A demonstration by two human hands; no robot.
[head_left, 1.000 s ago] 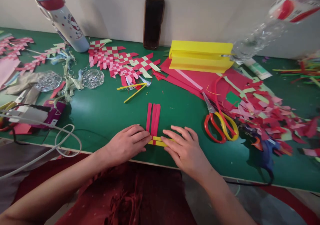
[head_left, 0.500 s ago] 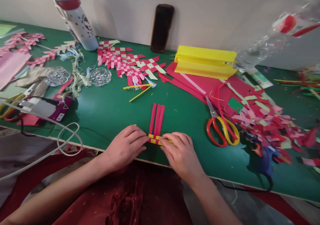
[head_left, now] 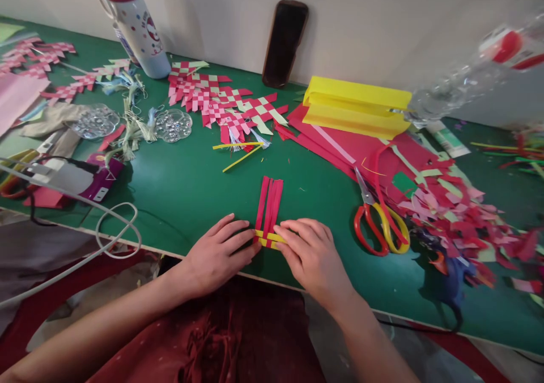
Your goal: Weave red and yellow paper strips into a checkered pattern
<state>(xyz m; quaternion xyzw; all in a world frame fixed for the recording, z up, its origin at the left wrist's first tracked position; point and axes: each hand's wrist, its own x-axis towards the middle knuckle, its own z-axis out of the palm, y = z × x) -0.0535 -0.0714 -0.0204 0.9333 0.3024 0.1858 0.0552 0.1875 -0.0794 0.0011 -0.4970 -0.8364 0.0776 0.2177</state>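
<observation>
Three red paper strips [head_left: 269,204] lie side by side on the green table [head_left: 191,184], pointing away from me. Yellow strips [head_left: 269,239] cross their near ends in a weave. My left hand [head_left: 219,252] rests flat with fingers stretched, its tips pressing the left end of the weave. My right hand [head_left: 312,255] has its fingers curled onto the yellow strips at the right side, pinching them against the red ones.
Red and yellow scissors [head_left: 378,224] lie right of my hands. Beyond are red paper sheets [head_left: 340,139], a folded yellow sheet [head_left: 357,108], paper scraps [head_left: 459,213], finished woven pieces [head_left: 221,102], a bottle [head_left: 140,23], a phone [head_left: 284,43] and a white cable [head_left: 114,230].
My right hand has slid left along the yellow strips and now sits closer to the red ones. The red strips lie tighter together. The camera view has shifted slightly.
</observation>
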